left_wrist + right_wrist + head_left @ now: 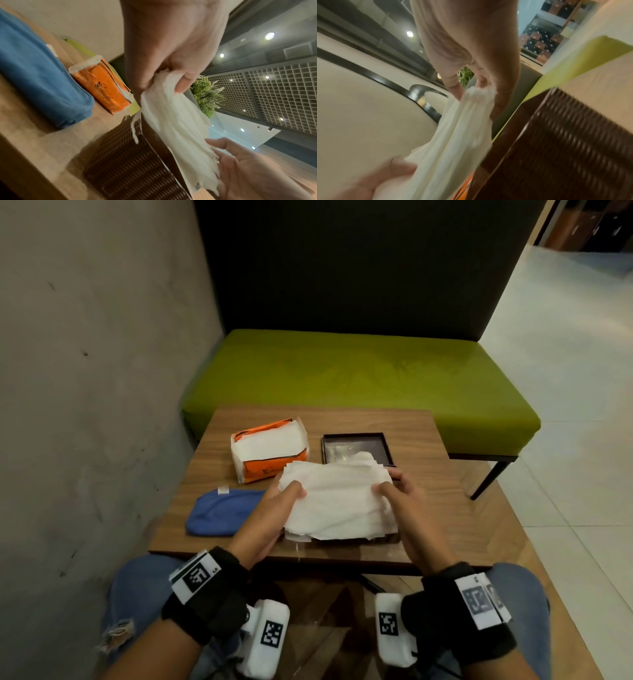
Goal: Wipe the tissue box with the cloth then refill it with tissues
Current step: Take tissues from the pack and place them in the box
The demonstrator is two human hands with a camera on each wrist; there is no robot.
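Observation:
Both hands hold a thick stack of white tissues (337, 501) just above the dark woven tissue box (346, 541), which the stack almost hides. My left hand (287, 491) pinches the stack's left edge, thumb on top. My right hand (390, 482) pinches the right edge. In the left wrist view the left hand (161, 83) grips the tissues (176, 128) beside the open brown box (128, 155). The right wrist view shows the right hand (477, 86) gripping the tissues (462, 128) next to the box (565, 148). The folded blue cloth (222, 511) lies to the left.
An opened orange tissue pack (267, 450) sits at the back left of the wooden table (445, 508). The dark box lid (356, 446) lies behind the stack. A green bench (359, 378) stands beyond the table, and a grey wall (85, 371) runs along the left.

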